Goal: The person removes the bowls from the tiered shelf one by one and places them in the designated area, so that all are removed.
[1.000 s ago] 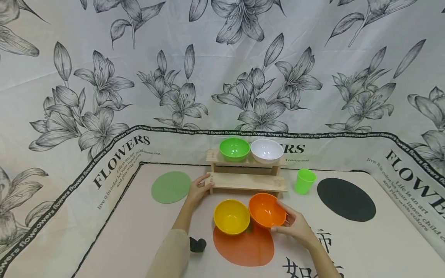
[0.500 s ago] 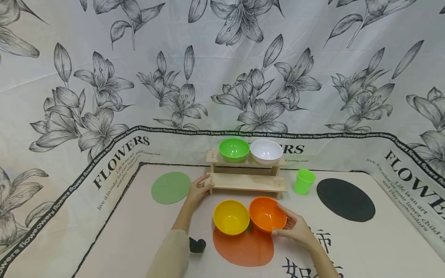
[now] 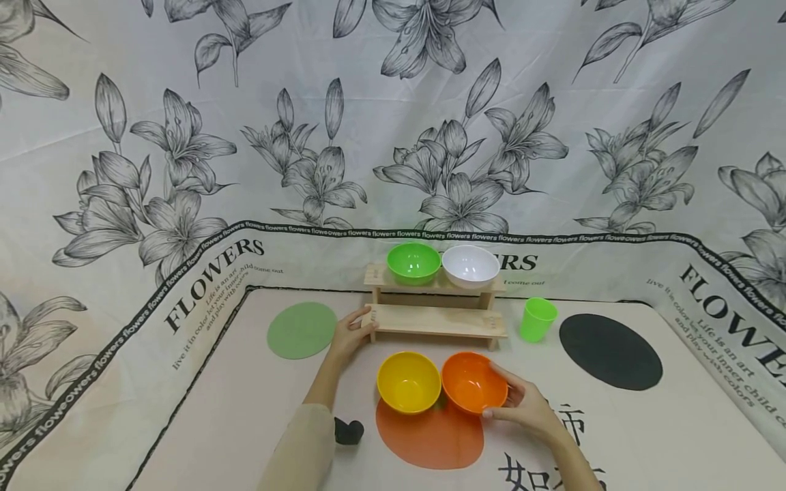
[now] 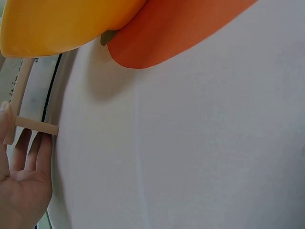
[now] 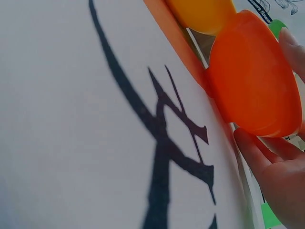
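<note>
My left hand (image 3: 353,333) grips the left end of the lower board of a two-step wooden shelf (image 3: 436,320). In the left wrist view its thumb lies on the board and the fingers reach underneath. An orange bowl (image 3: 474,383) is held at its right side by my right hand (image 3: 529,408), thumb toward me and fingers on the far side. Close against the orange bowl stands a yellow bowl (image 3: 408,382), over the far part of an orange round mat (image 3: 432,440). On the upper step sit a green bowl (image 3: 414,263) and a white bowl (image 3: 471,266).
Right of the shelf stands a green cup (image 3: 538,319), with a black round mat (image 3: 610,351) beyond it. A green round mat (image 3: 302,330) lies at the left. A small black object (image 3: 348,432) is beside my left sleeve. Flower-printed cloth (image 3: 393,136) hangs behind.
The orange bowl has come slightly toward me and to the right with my right hand, ending level beside the yellow bowl. My left hand stays on the shelf.
</note>
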`<state>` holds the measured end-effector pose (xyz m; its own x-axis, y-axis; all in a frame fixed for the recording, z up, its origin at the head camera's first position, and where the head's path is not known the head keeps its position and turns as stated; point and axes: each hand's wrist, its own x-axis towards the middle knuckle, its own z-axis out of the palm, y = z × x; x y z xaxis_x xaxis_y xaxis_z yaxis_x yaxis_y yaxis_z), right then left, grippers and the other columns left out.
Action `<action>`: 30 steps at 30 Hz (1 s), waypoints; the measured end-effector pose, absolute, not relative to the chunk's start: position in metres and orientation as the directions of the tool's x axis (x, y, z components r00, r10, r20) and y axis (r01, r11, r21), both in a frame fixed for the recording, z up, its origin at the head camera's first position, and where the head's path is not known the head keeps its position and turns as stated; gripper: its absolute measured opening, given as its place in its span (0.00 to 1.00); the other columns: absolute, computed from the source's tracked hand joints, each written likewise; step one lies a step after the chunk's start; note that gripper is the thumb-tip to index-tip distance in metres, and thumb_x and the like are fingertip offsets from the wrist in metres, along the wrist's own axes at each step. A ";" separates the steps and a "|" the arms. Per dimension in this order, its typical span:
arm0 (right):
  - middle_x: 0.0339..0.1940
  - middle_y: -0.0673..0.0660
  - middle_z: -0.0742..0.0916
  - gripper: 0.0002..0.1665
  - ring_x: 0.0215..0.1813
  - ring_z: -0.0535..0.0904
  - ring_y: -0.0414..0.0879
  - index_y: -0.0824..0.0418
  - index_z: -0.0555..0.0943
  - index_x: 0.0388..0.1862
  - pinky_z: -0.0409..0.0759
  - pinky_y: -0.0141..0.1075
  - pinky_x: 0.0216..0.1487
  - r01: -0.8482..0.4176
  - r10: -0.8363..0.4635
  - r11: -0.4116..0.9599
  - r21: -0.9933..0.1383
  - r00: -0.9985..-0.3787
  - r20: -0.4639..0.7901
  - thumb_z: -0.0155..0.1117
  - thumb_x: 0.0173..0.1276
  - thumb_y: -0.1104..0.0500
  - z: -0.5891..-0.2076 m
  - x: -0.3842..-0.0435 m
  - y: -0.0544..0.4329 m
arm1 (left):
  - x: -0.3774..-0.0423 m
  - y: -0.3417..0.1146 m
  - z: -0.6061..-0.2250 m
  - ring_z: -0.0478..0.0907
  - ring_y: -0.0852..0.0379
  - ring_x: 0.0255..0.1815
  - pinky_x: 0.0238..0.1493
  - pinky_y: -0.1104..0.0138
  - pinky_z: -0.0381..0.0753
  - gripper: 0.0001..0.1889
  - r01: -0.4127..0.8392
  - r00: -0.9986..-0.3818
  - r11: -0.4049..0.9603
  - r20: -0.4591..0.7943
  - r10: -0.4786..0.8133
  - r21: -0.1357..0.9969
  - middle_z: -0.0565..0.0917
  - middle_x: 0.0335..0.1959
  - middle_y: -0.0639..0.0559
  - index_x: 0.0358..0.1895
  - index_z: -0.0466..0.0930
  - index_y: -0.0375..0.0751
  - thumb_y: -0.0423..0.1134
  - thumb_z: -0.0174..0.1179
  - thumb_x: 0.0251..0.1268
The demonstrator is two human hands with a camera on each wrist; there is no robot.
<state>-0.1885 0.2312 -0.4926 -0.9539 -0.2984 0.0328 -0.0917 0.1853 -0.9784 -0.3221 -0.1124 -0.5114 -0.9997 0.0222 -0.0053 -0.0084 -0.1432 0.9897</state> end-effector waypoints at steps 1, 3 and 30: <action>0.71 0.73 0.60 0.49 0.68 0.62 0.62 0.74 0.55 0.71 0.72 0.25 0.58 -0.090 -0.300 0.186 -0.978 -0.954 0.031 0.70 0.55 0.68 -0.492 -0.188 0.231 | -0.322 -0.112 -0.511 0.75 0.40 0.56 0.51 0.60 0.80 0.28 -0.009 -1.000 -0.144 -0.006 0.021 0.990 0.73 0.58 0.28 0.64 0.69 0.32 0.27 0.63 0.58; 0.72 0.72 0.60 0.49 0.69 0.59 0.66 0.73 0.55 0.71 0.72 0.26 0.58 -0.089 -0.306 0.192 -0.977 -0.952 0.026 0.70 0.56 0.67 -0.492 -0.188 0.232 | -0.322 -0.112 -0.512 0.76 0.40 0.56 0.51 0.59 0.80 0.28 -0.005 -1.000 -0.143 -0.002 0.024 0.990 0.73 0.58 0.27 0.64 0.69 0.31 0.27 0.63 0.58; 0.70 0.75 0.59 0.50 0.67 0.61 0.68 0.75 0.54 0.71 0.75 0.34 0.59 -0.146 -0.357 0.169 -0.975 -0.931 0.078 0.70 0.54 0.70 -0.497 -0.192 0.226 | -0.323 -0.114 -0.512 0.76 0.42 0.56 0.50 0.59 0.81 0.28 -0.017 -0.999 -0.132 -0.013 0.034 0.991 0.73 0.59 0.28 0.64 0.69 0.33 0.28 0.64 0.58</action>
<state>-0.1924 0.2258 -0.4972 -0.9307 -0.3574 0.0780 -0.1465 0.1686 -0.9747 -0.3233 -0.1143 -0.5124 -0.9993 0.0340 -0.0130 -0.0174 -0.1324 0.9910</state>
